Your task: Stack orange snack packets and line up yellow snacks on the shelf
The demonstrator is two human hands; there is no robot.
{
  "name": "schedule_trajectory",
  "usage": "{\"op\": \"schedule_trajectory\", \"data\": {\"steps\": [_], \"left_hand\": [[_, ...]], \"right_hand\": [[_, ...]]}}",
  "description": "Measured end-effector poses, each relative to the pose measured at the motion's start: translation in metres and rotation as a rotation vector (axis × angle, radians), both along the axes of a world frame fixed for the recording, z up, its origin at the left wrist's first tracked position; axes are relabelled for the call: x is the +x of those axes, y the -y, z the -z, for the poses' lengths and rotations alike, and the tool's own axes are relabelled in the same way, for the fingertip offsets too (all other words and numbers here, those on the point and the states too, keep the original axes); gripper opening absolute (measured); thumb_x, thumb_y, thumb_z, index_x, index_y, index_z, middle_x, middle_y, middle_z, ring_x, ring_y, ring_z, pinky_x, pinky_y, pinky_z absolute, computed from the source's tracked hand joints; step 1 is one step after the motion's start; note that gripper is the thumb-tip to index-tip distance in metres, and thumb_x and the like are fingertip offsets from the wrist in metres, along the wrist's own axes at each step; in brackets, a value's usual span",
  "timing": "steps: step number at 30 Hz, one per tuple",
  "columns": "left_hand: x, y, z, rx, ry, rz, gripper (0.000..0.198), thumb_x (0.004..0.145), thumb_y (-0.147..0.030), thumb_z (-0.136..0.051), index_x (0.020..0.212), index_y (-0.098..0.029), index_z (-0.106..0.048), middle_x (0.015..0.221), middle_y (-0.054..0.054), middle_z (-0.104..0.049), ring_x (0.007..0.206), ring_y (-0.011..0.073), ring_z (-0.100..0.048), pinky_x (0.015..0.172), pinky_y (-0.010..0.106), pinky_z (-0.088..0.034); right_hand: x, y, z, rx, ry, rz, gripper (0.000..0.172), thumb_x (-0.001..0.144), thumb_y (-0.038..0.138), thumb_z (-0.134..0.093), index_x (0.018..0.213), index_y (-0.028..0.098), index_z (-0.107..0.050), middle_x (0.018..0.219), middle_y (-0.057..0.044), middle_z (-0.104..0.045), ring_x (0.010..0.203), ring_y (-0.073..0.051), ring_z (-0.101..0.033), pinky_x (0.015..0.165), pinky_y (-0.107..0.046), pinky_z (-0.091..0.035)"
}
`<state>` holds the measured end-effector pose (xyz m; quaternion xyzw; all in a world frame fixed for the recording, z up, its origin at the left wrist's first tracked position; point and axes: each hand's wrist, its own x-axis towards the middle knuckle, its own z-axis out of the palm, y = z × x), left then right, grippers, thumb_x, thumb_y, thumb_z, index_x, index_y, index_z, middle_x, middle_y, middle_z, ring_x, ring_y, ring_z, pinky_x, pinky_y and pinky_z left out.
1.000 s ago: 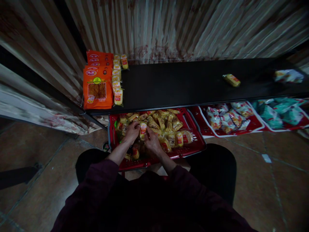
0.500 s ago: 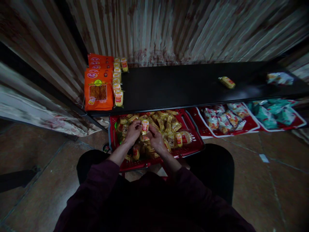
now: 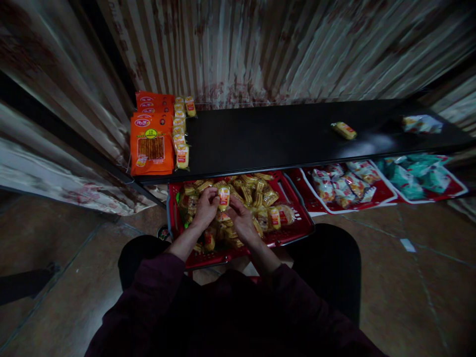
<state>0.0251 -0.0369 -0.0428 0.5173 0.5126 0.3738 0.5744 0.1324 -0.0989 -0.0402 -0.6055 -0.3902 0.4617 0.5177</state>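
Note:
A small wrapped snack cake [image 3: 223,196], yellow with a red-and-orange label, is held upright above a red shopping basket [image 3: 288,191]. My left hand [image 3: 206,208] pinches its left edge between thumb and fingers. On the opposite edge, the curled fingers of my right hand [image 3: 241,219] grip it too. Beneath both hands, many similar yellow snack packets [image 3: 269,198] lie jumbled in the basket. My wrists and forearms hide part of the pile.
On the black shelf [image 3: 260,131] stand orange snack bags [image 3: 151,148] beside a row of wrapped cakes [image 3: 179,131]. Farther right lie a single wrapped cake [image 3: 344,130] and a white packet [image 3: 423,124]. Below are baskets holding white-and-red packets [image 3: 344,191] and teal packets [image 3: 405,178].
The snack cake stays between both hands, its label now facing me more squarely. The camera view has shifted slightly, moving the shelf items a little lower and the right-hand ones leftward.

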Motion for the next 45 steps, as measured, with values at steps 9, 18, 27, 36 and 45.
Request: {"op": "schedule_trajectory", "data": {"steps": [9, 18, 27, 36, 45], "left_hand": [[-0.001, 0.004, 0.0, 0.192, -0.134, 0.038, 0.02, 0.081, -0.014, -0.049, 0.1, -0.02, -0.052, 0.106, 0.006, -0.062, 0.095, 0.0153, -0.062, 0.091, 0.031, -0.047], [0.003, 0.013, -0.007, 0.11, -0.166, 0.111, 0.024, 0.082, -0.015, -0.049, 0.104, -0.018, -0.058, 0.109, 0.007, -0.065, 0.097, 0.0173, -0.062, 0.093, 0.034, -0.046], [0.004, 0.011, 0.001, -0.134, -0.015, 0.083, 0.029, 0.081, -0.017, -0.053, 0.108, -0.018, -0.064, 0.116, 0.007, -0.066, 0.109, 0.0189, -0.059, 0.099, 0.031, -0.041], [0.007, 0.013, 0.003, -0.353, 0.304, -0.065, 0.022, 0.074, -0.018, -0.061, 0.094, -0.019, -0.07, 0.113, 0.005, -0.069, 0.114, 0.0208, -0.056, 0.105, 0.033, -0.034], [0.009, 0.013, -0.003, -0.661, 0.506, -0.183, 0.025, 0.069, -0.012, -0.065, 0.094, -0.015, -0.066, 0.083, 0.005, -0.07, 0.08, 0.0148, -0.064, 0.075, 0.027, -0.049]], "right_hand": [[0.001, 0.001, 0.008, 0.055, 0.086, 0.073, 0.046, 0.082, 0.029, -0.053, 0.127, 0.023, -0.052, 0.118, -0.006, -0.065, 0.108, -0.022, -0.061, 0.098, -0.044, -0.047], [-0.002, 0.003, 0.006, 0.054, 0.282, 0.117, 0.054, 0.082, 0.032, -0.053, 0.134, 0.021, -0.043, 0.123, -0.013, -0.059, 0.11, -0.023, -0.059, 0.091, -0.041, -0.051], [-0.005, 0.008, 0.004, 0.071, 0.443, 0.094, 0.048, 0.083, 0.032, -0.05, 0.129, 0.018, -0.05, 0.127, -0.013, -0.055, 0.111, -0.024, -0.055, 0.095, -0.043, -0.048], [-0.004, 0.007, -0.002, 0.116, 0.472, 0.102, 0.039, 0.085, 0.029, -0.045, 0.121, 0.02, -0.058, 0.119, -0.013, -0.058, 0.1, -0.023, -0.059, 0.091, -0.044, -0.049], [-0.001, 0.006, 0.0, 0.174, 0.534, 0.094, 0.039, 0.083, 0.018, -0.042, 0.118, 0.02, -0.059, 0.118, -0.011, -0.057, 0.108, -0.022, -0.055, 0.096, -0.044, -0.045]]}}
